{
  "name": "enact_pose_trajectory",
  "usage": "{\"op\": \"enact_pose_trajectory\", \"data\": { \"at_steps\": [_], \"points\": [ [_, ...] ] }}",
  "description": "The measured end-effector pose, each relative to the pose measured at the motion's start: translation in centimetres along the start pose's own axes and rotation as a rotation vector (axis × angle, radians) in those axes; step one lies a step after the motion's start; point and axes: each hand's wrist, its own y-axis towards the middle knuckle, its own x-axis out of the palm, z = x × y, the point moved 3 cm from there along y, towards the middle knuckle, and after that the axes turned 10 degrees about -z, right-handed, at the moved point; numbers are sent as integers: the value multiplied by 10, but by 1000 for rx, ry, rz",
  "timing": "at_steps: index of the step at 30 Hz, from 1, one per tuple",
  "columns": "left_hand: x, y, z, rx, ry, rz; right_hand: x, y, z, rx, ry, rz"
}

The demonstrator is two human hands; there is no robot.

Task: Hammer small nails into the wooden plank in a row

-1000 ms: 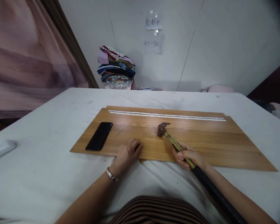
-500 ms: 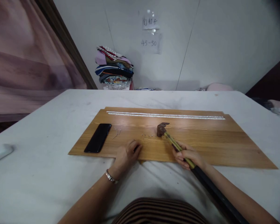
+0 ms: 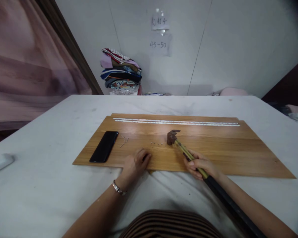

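Note:
A claw hammer [image 3: 186,152] with a rusty head and a yellow and black handle is gripped in my right hand [image 3: 200,165]. Its head sits at the right part of a short row of small nail heads [image 3: 157,144] in a wooden board [image 3: 221,148]. My left hand [image 3: 136,162] rests curled on the board's near edge, left of the hammer. Its fingers are closed, and whatever may be inside them is hidden. Several loose nails [image 3: 124,141] lie on the board beyond that hand, beside a black phone [image 3: 104,146].
Two white measuring strips [image 3: 176,123] run along the board's far side. The board lies on a white-covered table [image 3: 39,132]. A white object [image 3: 1,162] is at the far left. Folded clothes [image 3: 121,71] are stacked by the wall, below paper notes [image 3: 160,44].
The hammer and both hands stay in practically the same place. Only a very slight shift of the camera view shows.

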Motion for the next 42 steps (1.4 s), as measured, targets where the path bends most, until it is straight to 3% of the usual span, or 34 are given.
{"op": "enact_pose_trajectory", "data": {
  "at_steps": [42],
  "points": [
    [-2,-1,3,21,1,23,3,-2,-3,61,-76,-26]
  ]
}}
